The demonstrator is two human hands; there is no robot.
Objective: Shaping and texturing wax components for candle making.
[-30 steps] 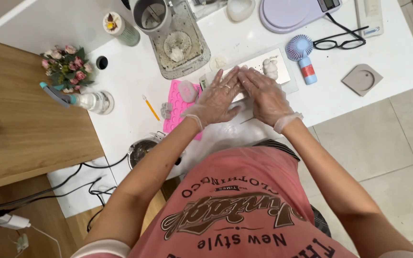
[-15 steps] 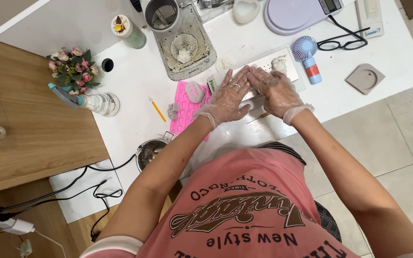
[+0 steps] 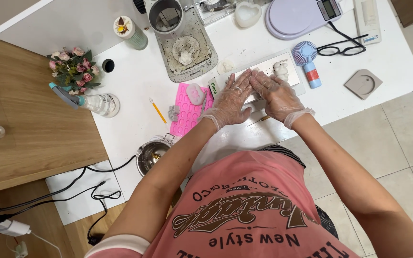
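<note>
Head view: left hand and right hand (both gloved), fingers flat and together, gripping nothing, press down on the long white mould on the white table, likely steadying it; pink mat lies just left.

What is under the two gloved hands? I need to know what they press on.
Both the left hand and right hand lie flat on a long pale tray, a white lump at its far end. The part beneath the palms is covered.

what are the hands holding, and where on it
Nothing gripped: left hand and right hand press flat, palms down, on the white tray.
</note>
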